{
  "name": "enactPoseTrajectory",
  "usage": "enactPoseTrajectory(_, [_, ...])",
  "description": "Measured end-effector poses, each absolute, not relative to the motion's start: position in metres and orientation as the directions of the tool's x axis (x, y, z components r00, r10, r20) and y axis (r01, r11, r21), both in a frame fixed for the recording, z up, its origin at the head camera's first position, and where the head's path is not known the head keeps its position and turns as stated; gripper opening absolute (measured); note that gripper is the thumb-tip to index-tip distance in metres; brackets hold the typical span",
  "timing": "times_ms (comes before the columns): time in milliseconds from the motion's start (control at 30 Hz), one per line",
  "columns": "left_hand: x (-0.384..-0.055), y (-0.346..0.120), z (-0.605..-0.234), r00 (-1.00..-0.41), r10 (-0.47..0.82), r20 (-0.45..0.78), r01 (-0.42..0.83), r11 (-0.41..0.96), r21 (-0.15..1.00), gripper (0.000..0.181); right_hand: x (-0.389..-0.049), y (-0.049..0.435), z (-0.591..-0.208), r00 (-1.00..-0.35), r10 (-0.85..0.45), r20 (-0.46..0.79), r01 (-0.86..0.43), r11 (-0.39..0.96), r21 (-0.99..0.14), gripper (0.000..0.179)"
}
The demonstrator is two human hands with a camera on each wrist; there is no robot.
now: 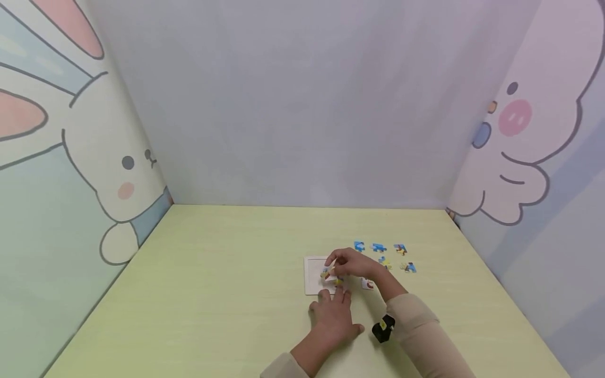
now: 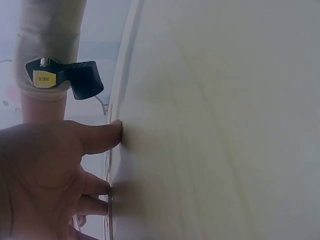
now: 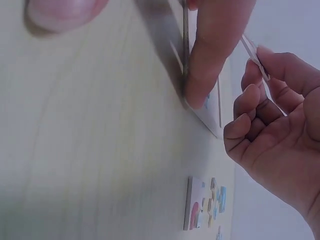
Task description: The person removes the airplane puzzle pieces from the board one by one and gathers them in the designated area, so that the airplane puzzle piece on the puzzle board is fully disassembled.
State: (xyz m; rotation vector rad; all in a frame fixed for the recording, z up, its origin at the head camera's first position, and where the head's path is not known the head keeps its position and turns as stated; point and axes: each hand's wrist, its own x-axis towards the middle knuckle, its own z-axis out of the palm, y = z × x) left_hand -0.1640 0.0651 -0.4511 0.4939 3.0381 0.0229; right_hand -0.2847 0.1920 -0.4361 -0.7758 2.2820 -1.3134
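A square white puzzle tray (image 1: 313,286) lies on the table in the head view. My right hand (image 1: 353,264) is over it and pinches a small jigsaw piece (image 1: 325,274) between thumb and fingers; in the right wrist view this piece (image 3: 256,59) shows edge-on. Another colourful jigsaw piece (image 1: 338,281) is at the tray's near right corner. My left hand (image 1: 332,318) lies with fingers spread at the tray's near edge, and one of its fingers (image 3: 206,75) rests on the tray's corner in the right wrist view. The left wrist view shows this hand's thumb (image 2: 100,137) touching the table.
Several loose jigsaw pieces (image 1: 378,248) lie to the right of the tray. The nearest one, white and red (image 1: 367,284), sits just under the right forearm. A black wrist camera (image 1: 383,328) is strapped at the right sleeve. A pale wall (image 1: 302,105) stands behind the table.
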Motion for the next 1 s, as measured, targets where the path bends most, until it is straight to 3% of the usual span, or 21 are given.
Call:
enactPoseTrajectory(433, [-0.160,0.061,-0.455,-0.918,0.395,-0.023,0.394,0.919,0.019,0.081,-0.260,0.208,-0.431,-0.864,-0.503,-0.030,-0.214,0.421,-0.881,0.012])
enactPoseTrajectory(733, [-0.160,0.065,-0.451,-0.928,0.368,-0.058,0.367,0.930,0.031,0.081,-0.239,0.234,-0.428,-0.905,-0.423,0.034,-0.182,0.315,-0.932,0.020])
enactPoseTrajectory(1000, [-0.157,0.067,-0.443,-0.937,0.342,-0.070,0.338,0.939,0.063,0.078,-0.222,0.255,-0.426,-0.966,-0.256,0.021,-0.110,0.336,-0.935,0.026])
